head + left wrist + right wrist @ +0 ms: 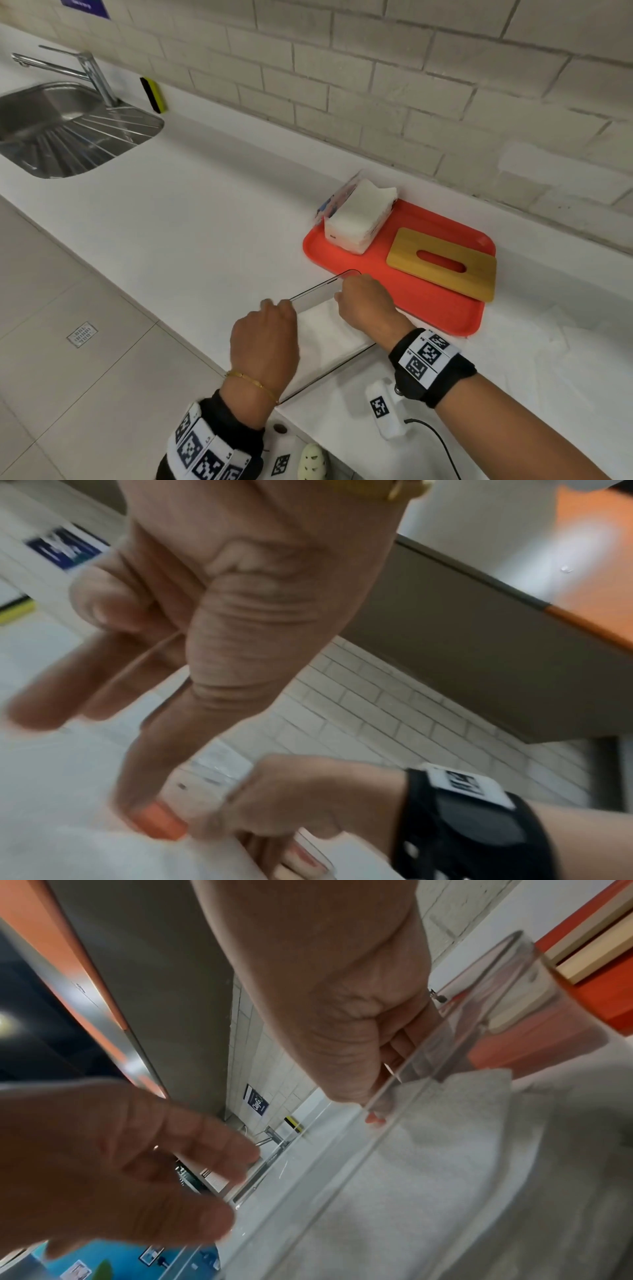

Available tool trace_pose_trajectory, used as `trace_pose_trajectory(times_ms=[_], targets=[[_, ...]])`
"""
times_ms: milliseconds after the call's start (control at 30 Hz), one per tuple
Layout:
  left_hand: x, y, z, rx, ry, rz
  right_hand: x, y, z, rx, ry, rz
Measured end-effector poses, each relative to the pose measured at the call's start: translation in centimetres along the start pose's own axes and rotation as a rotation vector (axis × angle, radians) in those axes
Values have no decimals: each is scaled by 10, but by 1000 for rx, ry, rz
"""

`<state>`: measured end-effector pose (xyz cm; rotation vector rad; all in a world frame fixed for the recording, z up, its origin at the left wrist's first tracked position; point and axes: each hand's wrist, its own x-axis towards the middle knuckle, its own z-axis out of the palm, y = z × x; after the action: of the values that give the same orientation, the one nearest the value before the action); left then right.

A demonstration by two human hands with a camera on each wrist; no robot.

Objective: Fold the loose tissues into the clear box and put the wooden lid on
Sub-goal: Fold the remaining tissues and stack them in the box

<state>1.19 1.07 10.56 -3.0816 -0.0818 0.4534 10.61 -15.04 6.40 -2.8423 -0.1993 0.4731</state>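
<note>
The clear box (318,287) stands near the counter's front edge with a white tissue (329,332) lying flat inside it. My right hand (356,291) is at the box's far corner. In the right wrist view its fingers (404,1042) curl behind the clear wall (479,1010) with the thumb in front, just above the tissue (428,1164). My left hand (274,308) is at the box's left end. One straight left finger (161,777) presses down on the tissue. The wooden lid (442,263), with its oval slot, lies on the red tray (428,311).
An opened tissue pack (356,219) sits at the tray's back left corner. A steel sink (51,130) with a faucet (85,72) and a sponge (152,94) lies far left. A small white device (383,407) with a cable rests by the front edge.
</note>
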Motion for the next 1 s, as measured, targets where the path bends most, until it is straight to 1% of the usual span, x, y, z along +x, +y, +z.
trace_pose_trajectory(times_ms=[33, 67, 100, 133, 167, 200, 233, 267, 333, 400, 500, 600, 700, 833, 933, 1000], targets=[[3, 5, 3, -37, 63, 50, 1, 0, 0, 6, 3, 6], [10, 11, 8, -97, 115, 131, 1, -1, 0, 6, 7, 8], [20, 15, 16, -199, 86, 214, 1, -3, -1, -10, 11, 8], [31, 19, 22, -270, -13, 298, 1, -4, -1, -20, 10, 5], [41, 22, 27, -277, -124, 387, 2, -5, -1, -38, 4, 3], [49, 24, 32, -246, -189, 461, 2, -4, -1, -55, 0, -6], [56, 26, 34, -192, -212, 501, 2, -4, -2, -79, -5, -18], [62, 27, 36, -155, -207, 518, 1, -3, -3, -100, -10, -31], [71, 29, 38, -99, -205, 537, -2, -2, -6, -138, -13, -55], [76, 30, 36, -25, -260, 561, -7, 0, -9, -181, 5, -67], [83, 30, 32, 23, -345, 570, -13, 5, -10, -182, 20, -89], [89, 31, 29, 72, -400, 572, -16, 13, -10, -231, -29, -135], [89, 36, 22, 80, -431, 551, -14, 14, -9, -307, -116, -187], [84, 38, 19, 7, -438, 547, -11, 7, -8, -399, -202, -198], [76, 40, 14, -39, -409, 486, -11, 2, -11, -431, -224, -204], [71, 42, 11, -42, -439, 447, -13, 0, -12, -457, -232, -209]])
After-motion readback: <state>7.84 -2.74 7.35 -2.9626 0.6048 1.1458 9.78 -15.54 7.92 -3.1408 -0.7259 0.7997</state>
